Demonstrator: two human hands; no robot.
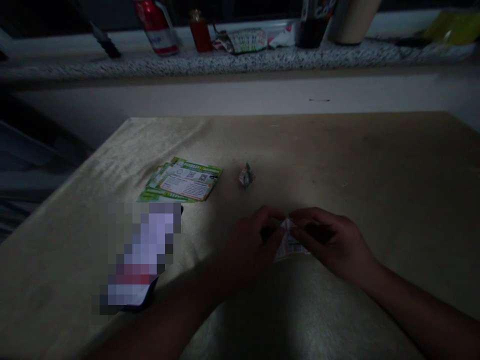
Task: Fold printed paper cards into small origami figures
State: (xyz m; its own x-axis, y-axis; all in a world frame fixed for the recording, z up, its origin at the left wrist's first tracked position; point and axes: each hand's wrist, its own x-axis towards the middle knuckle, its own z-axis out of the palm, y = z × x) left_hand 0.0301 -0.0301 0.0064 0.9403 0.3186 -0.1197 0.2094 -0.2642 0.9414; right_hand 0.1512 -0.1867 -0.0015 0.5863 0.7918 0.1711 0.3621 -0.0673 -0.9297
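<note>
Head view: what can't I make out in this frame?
All in the head view:
paper: its shape, covered by the left hand and right hand, in dim light.
flyers: print too small.
dark object: pixelated over.
red can: top cut by upper edge.

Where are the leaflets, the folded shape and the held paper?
leaflets [184, 182]: head view, top sheet's middle.
folded shape [246, 175]: head view, its middle.
held paper [289, 247]: head view, lower part below fingers.
</note>
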